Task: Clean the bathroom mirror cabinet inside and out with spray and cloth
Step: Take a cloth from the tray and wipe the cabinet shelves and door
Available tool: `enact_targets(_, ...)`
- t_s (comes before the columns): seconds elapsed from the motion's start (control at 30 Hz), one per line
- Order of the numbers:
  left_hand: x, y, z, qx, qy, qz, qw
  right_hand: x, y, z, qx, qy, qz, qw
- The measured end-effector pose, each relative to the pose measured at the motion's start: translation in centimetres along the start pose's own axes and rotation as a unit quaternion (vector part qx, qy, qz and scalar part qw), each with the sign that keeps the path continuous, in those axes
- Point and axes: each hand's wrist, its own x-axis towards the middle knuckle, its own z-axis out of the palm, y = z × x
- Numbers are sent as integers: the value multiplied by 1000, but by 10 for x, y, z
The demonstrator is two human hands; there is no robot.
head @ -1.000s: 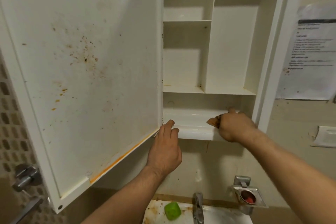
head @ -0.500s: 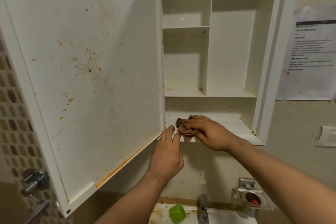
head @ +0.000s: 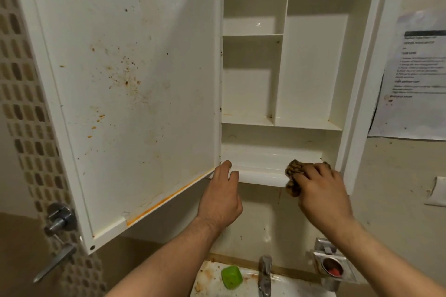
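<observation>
Cabinet (head: 313,67) open, door (head: 125,94) swung out to the left, its inner face speckled with brown and orange stains. Right hand (head: 321,190) closed around a brown cloth (head: 293,176), pressing it onto the rounded front lip of the bottom shelf (head: 260,177) near the right end. Left hand (head: 220,198) holding nothing, fingers loosely curled, fingertips touching the same lip at the door's lower corner. Below, a green cup (head: 231,277) beside the tap (head: 265,275) on the sink (head: 301,288).

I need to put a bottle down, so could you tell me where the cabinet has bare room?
All the shelves are bare: the tall right bay and the two stacked left compartments. The bottom ledge is free mid-span only, between the left hand and the right hand pressing the cloth.
</observation>
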Motion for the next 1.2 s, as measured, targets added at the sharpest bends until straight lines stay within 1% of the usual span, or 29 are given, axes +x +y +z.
enact_targets(0.07,1,6,0,7,1,-12,1000,9,-28,0,19,-15,-5,1000)
enact_targets(0.13,2,12,-2,15,6,-20,1000,26,-54,-1,38,-55,-22,998)
enact_targets(0.23,2,21,-9,0,32,-26,999,51,-87,2,87,-102,-77,988)
enact_targets(0.33,-6,22,-19,-8,68,-39,997,66,-107,4,135,-137,-144,971)
enact_targets(0.37,-11,21,-22,-6,77,-43,996,69,-107,4,168,-150,-141,964)
enact_targets(0.4,-16,20,-27,4,82,-45,996,71,-107,3,232,-151,-113,954)
enact_targets(0.43,-22,20,-30,16,86,-45,995,73,-107,2,322,-137,-57,935)
enact_targets(0.47,-26,20,-34,30,89,-46,994,75,-108,-2,420,-108,22,901)
enact_targets(0.5,-28,21,-40,45,94,-44,994,80,-110,-7,509,-70,115,851)
enact_targets(0.53,-29,23,-45,59,98,-40,993,86,-110,-14,581,-41,206,786)
enact_targets(0.57,-28,23,-53,75,105,-35,991,94,-114,-22,646,-30,275,711)
enact_targets(0.6,-27,24,-60,91,112,-27,989,102,-117,-29,705,-30,318,634)
enact_targets(0.63,-23,25,-67,107,121,-17,987,109,-118,-35,750,-34,337,568)
enact_targets(0.67,-20,25,-77,123,131,-6,984,115,-122,-44,785,-40,343,515)
enact_targets(0.7,-17,25,-87,140,142,8,980,120,-126,-54,811,-45,343,471)
enact_targets(0.77,-8,24,-108,181,161,36,970,131,-134,-73,854,-30,329,403)
enact_targets(0.83,2,25,-131,215,173,59,959,144,-143,-91,884,4,299,359)
enact_targets(0.87,6,27,-142,225,182,65,955,149,-147,-99,889,22,284,360)
enact_targets(0.9,9,27,-158,237,197,66,949,158,-154,-109,889,38,265,371)
enact_targets(0.97,14,30,-189,246,248,61,935,175,-164,-127,881,58,222,414)
enact_targets(1.03,11,26,-224,229,335,35,913,196,-180,-146,873,61,168,454)
enact_targets(1.07,8,23,-240,215,384,16,898,208,-187,-154,861,70,150,481)
enact_targets(1.1,5,19,-255,205,422,0,883,222,-192,-161,843,87,136,513)
enact_targets(1.13,3,16,-268,206,447,-20,870,238,-195,-168,812,112,121,560)
enact_targets(1.2,5,11,-287,228,459,-71,856,271,-198,-185,734,155,72,657)
